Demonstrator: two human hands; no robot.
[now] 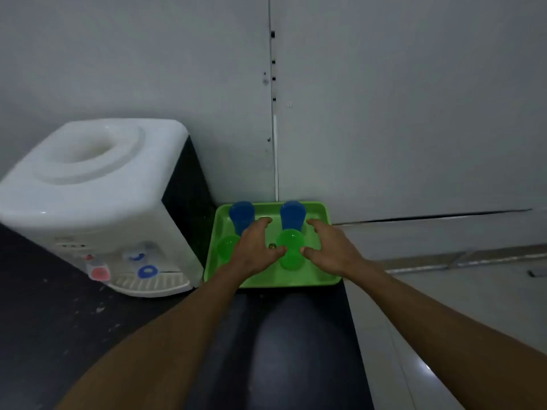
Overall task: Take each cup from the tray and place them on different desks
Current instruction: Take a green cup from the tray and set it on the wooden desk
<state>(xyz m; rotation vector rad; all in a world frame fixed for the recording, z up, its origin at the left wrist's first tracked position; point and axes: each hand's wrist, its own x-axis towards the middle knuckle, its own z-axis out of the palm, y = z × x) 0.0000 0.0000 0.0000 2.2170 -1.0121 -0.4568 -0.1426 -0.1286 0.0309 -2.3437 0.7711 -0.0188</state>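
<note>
A green tray lies on a dark counter against the wall. Upside down on it stand two blue cups, one at the back left and one at the back right. Two green cups stand in front, one at the left and one at the right. My left hand and my right hand flank the right green cup, fingers spread and loosely curved. Both thumbs touch its sides. My left hand partly covers the left green cup and the left blue cup.
A white water dispenser with a red and a blue tap stands directly left of the tray. The black counter runs toward me on the left. A grey wall rises right behind the tray. A pale floor lies to the right.
</note>
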